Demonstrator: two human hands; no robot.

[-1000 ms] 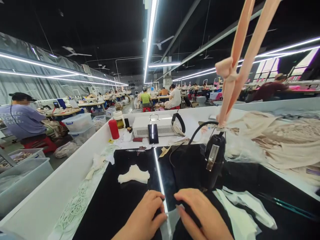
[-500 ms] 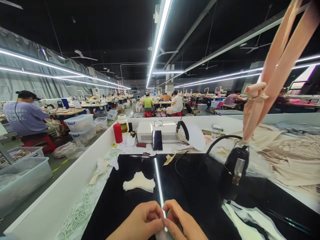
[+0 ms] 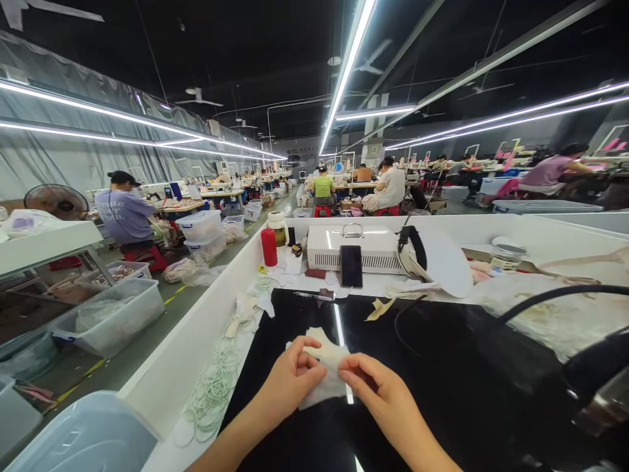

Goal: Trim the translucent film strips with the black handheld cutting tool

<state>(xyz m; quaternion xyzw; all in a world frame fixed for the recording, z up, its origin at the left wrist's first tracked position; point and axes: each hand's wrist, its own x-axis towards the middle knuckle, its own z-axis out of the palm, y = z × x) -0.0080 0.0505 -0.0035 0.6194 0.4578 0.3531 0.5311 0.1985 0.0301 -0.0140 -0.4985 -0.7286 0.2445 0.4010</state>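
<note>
My left hand (image 3: 289, 380) and my right hand (image 3: 381, 393) meet over a black work surface (image 3: 442, 367). Both pinch a thin cream fabric piece (image 3: 327, 373) that lies on a small stack of the same pieces. The left thumb and fingers close on its left edge, the right fingertips on its right edge. A bright reflected light strip runs across the black surface between my hands.
A white box unit (image 3: 378, 252) with a phone (image 3: 351, 265) leaning on it stands at the back. A red bottle (image 3: 268, 247), a jar, white cord loops (image 3: 213, 387) and beige cloth lie around. A black tool (image 3: 597, 380) hangs at right. Other people sit at distant tables.
The view swung left and my hands moved forward from the near edge to the cream fabric stack, taking hold of the top piece. The pink strap has left the view.
</note>
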